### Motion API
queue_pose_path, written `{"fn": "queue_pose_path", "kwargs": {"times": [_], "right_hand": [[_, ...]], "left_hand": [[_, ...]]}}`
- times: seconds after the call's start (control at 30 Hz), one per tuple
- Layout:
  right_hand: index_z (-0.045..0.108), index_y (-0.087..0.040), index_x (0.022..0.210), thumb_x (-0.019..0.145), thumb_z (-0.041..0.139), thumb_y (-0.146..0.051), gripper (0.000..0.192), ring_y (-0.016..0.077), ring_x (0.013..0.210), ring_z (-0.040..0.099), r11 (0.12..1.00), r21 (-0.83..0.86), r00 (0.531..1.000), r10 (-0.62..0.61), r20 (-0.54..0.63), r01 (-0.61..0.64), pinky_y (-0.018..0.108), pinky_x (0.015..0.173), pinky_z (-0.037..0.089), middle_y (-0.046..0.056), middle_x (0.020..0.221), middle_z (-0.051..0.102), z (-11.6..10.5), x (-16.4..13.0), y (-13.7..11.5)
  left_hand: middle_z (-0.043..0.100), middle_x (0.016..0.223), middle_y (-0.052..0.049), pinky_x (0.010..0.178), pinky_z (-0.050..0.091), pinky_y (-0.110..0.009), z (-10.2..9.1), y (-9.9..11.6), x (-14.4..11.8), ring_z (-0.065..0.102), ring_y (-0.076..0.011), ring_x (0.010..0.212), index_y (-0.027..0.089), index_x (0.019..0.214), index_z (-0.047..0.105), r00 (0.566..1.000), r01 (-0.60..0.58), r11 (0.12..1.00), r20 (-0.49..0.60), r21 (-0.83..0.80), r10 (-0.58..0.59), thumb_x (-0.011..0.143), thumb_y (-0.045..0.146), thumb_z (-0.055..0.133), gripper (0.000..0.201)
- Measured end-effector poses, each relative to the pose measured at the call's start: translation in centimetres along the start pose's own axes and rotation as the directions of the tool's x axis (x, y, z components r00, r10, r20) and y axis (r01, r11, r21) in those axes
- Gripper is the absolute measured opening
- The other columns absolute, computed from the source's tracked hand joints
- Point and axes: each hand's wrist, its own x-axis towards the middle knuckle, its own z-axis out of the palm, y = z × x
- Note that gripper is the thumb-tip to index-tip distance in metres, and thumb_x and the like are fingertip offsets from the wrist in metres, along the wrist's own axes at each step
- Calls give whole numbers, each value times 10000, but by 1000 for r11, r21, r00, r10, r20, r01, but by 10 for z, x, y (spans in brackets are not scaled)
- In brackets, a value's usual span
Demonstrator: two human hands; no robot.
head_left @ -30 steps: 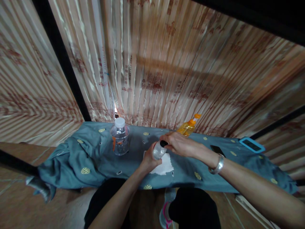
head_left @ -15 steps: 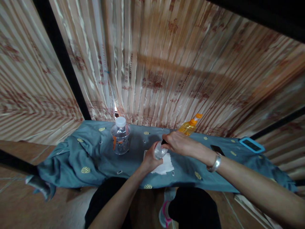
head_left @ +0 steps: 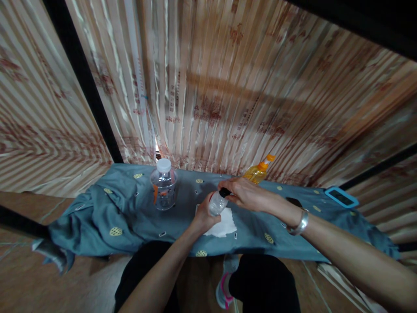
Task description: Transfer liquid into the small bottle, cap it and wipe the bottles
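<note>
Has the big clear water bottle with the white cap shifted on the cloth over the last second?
No. The water bottle stands on the same patch of blue cloth, left of the white tissue; only the camera drifted slightly.

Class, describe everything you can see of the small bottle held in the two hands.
The small bottle is clear, seemingly plastic, with a black cap. It is tilted, cap pointing up and to the right, held above a white tissue on the blue cloth. The left hand wraps its lower body; the right hand has its fingers on the cap. Its contents cannot be made out.
</note>
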Motion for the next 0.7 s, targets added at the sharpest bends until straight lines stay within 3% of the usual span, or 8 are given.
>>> {"fn": "queue_pose_path", "kwargs": {"times": [0.17,0.3,0.5,0.63,0.7], "right_hand": [[635,-111,1136,927,588,-105,214,262,957,696,999,-45,998,-10,57,13,289,737,410,146,1018,731,0,3,0],[624,-107,1182,971,599,-219,240,257,923,712,990,-132,995,52,80,-41,279,693,399,146,987,746,2,5,-1],[679,-77,1032,1047,436,-414,416,308,888,722,952,-285,991,129,35,-114,320,673,402,181,854,739,7,7,1],[608,-110,1236,940,665,-312,363,282,1038,700,989,-137,998,55,15,-53,293,774,438,161,1105,731,6,6,2],[611,-125,1236,917,681,-238,345,270,1046,700,993,-118,999,35,24,-32,280,777,438,144,1113,736,7,6,0]], "left_hand": [[713,1149,-20,907,524,-350,0,-1,0,673,-243,1023,205,1277,531,1000,4,1000,-6,8,-4,558,95,702,747],[700,1195,-27,943,515,-359,0,0,0,662,-247,1071,206,1287,523,1000,-16,1000,8,-5,17,563,87,692,753],[686,1230,-44,979,505,-370,0,0,-1,655,-251,1093,194,1290,531,1000,-29,1000,-4,3,29,546,75,691,771],[693,1206,-31,974,508,-368,-1,1,-1,654,-248,1096,202,1288,530,999,-33,999,13,-8,33,566,86,686,748],[695,1201,-32,968,510,-368,-1,2,-1,654,-249,1095,198,1286,528,999,-33,999,19,-9,33,570,89,688,741]]}}
